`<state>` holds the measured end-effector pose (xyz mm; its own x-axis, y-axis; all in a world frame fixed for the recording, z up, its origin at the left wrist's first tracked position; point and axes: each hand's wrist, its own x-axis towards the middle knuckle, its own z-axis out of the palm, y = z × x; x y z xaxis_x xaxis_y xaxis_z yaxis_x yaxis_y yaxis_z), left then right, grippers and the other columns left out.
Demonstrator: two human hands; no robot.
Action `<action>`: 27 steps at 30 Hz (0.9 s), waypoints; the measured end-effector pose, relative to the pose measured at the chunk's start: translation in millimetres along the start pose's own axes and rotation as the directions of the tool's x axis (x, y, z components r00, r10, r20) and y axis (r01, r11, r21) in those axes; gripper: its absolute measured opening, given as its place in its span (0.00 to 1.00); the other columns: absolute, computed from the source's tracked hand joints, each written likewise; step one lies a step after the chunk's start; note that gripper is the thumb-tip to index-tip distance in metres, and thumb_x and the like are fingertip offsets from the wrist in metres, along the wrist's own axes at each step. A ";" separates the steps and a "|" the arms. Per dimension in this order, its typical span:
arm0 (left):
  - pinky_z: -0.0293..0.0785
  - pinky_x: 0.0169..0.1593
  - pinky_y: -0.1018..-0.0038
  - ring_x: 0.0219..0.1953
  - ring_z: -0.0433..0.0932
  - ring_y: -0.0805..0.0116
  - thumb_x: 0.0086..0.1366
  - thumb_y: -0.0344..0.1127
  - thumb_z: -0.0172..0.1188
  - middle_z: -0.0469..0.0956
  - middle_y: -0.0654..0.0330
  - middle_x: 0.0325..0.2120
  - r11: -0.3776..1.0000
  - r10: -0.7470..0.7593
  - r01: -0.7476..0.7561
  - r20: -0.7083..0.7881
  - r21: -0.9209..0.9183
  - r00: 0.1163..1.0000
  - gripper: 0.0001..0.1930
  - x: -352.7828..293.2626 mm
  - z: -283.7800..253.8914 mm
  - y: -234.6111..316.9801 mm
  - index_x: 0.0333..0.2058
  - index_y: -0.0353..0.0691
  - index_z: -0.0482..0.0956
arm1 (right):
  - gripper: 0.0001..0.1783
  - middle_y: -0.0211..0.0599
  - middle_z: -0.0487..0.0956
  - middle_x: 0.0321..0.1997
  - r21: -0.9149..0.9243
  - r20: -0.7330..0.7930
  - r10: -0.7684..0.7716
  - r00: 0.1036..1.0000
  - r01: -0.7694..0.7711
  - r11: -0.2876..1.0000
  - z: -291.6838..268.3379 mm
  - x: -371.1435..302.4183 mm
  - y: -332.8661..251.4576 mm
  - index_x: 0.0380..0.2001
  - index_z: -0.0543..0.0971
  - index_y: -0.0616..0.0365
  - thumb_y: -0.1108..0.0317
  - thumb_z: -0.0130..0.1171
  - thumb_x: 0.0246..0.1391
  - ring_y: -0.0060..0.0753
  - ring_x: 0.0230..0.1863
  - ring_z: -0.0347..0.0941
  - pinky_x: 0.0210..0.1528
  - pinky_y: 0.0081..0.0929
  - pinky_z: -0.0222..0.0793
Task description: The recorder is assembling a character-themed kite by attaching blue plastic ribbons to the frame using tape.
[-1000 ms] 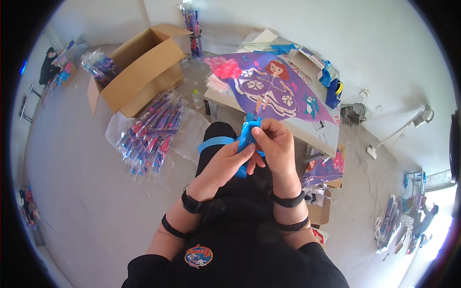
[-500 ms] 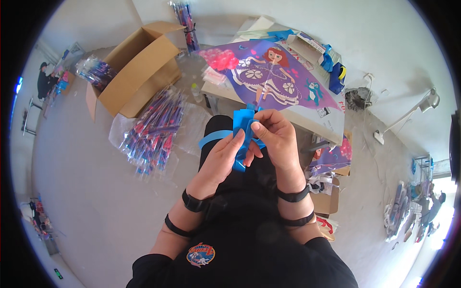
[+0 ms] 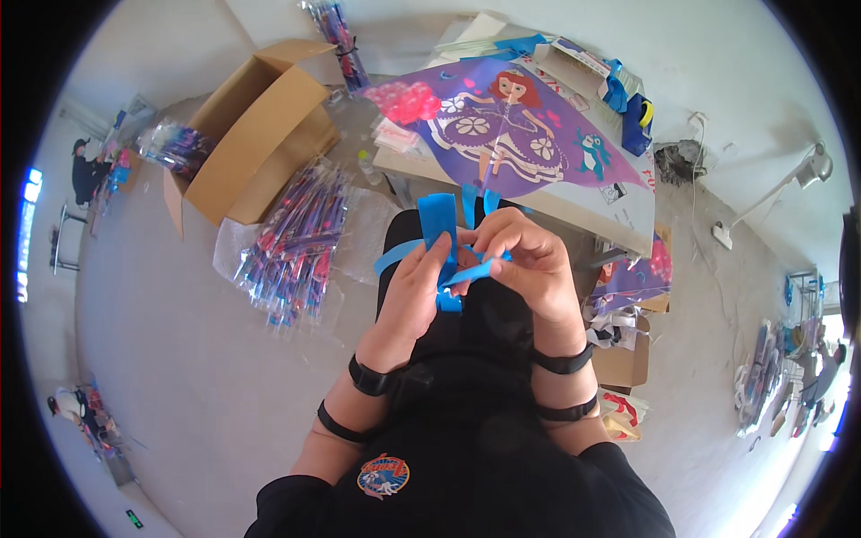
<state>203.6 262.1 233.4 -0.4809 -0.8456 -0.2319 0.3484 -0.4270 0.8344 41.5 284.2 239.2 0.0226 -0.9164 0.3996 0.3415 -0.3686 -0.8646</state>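
Observation:
Folded blue ribbon (image 3: 437, 222) stands up out of my left hand (image 3: 416, 285), pinched between thumb and fingers above my lap. My right hand (image 3: 531, 260) grips another stretch of the same ribbon between thumb and forefinger, a short flap pointing to the left. Just beyond the hands, a purple kite (image 3: 489, 134) printed with a red-haired figure in a gown lies over the table (image 3: 619, 220). Blue tails hang from its near edge. A loop of blue ribbon (image 3: 395, 258) crosses my left thigh. The fingers partly hide how the folds join.
Left of the table stands an open cardboard box (image 3: 260, 134). A heap of plastic-wrapped packets (image 3: 291, 242) lies on the floor beside it. A blue tape dispenser (image 3: 638, 124) sits at the table's right. A white lamp (image 3: 807, 170) stands farther right. Other people work at the room's edges.
My right hand has drawn slightly right and down, pulling a ribbon flap away from the folded bundle. The left hand keeps its hold. The whole view has shifted a little.

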 end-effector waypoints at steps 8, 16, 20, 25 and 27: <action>0.62 0.30 0.83 0.24 0.67 0.81 0.72 0.46 0.43 0.76 0.63 0.26 0.985 -0.045 0.039 0.030 0.168 0.999 0.20 2.2 7.1 -2.9 0.45 0.35 0.74 | 0.05 0.32 0.75 0.32 0.147 -0.246 0.261 0.933 -0.230 0.962 -14.9 -2.7 8.0 0.30 0.74 0.62 0.73 0.59 0.54 0.21 0.32 0.72 0.43 0.21 0.71; 0.61 0.28 0.84 0.23 0.66 0.82 0.72 0.46 0.44 0.77 0.60 0.25 0.963 -0.061 0.047 0.046 0.264 0.997 0.19 5.6 8.7 -12.5 0.39 0.35 0.75 | 0.06 0.27 0.75 0.24 -0.102 -0.297 0.315 0.901 -0.358 0.928 -10.2 -3.7 18.5 0.28 0.75 0.62 0.74 0.63 0.52 0.14 0.27 0.69 0.29 0.14 0.65; 0.61 0.28 0.84 0.22 0.66 0.82 0.72 0.47 0.42 0.77 0.60 0.25 0.952 -0.062 0.043 0.055 0.304 0.997 0.20 5.7 8.1 -12.3 0.38 0.35 0.74 | 0.05 0.28 0.75 0.24 0.014 -0.284 0.368 0.885 -0.380 0.925 -11.7 -4.5 19.8 0.28 0.75 0.62 0.74 0.61 0.53 0.14 0.26 0.69 0.28 0.14 0.65; 0.61 0.28 0.83 0.22 0.66 0.81 0.73 0.48 0.39 0.76 0.59 0.25 0.967 -0.074 0.065 0.028 0.246 0.997 0.21 5.0 11.0 -10.1 0.37 0.35 0.74 | 0.04 0.29 0.75 0.24 0.066 -0.252 0.392 0.885 -0.388 0.919 -12.8 -5.4 18.1 0.31 0.74 0.63 0.74 0.59 0.55 0.15 0.27 0.70 0.28 0.15 0.66; 0.61 0.28 0.83 0.22 0.66 0.80 0.73 0.49 0.38 0.76 0.59 0.25 0.974 -0.067 0.058 0.035 0.220 0.997 0.22 4.8 11.1 -9.5 0.37 0.36 0.73 | 0.05 0.28 0.75 0.24 0.082 -0.253 0.402 0.880 -0.395 0.915 -12.9 -5.7 18.4 0.31 0.74 0.63 0.74 0.59 0.54 0.16 0.26 0.70 0.28 0.15 0.66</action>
<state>189.0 265.6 230.0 -0.5314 -0.8031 -0.2694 0.1350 -0.3942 0.9090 35.6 280.6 217.1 -0.0805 -0.9941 -0.0731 0.3807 0.0372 -0.9240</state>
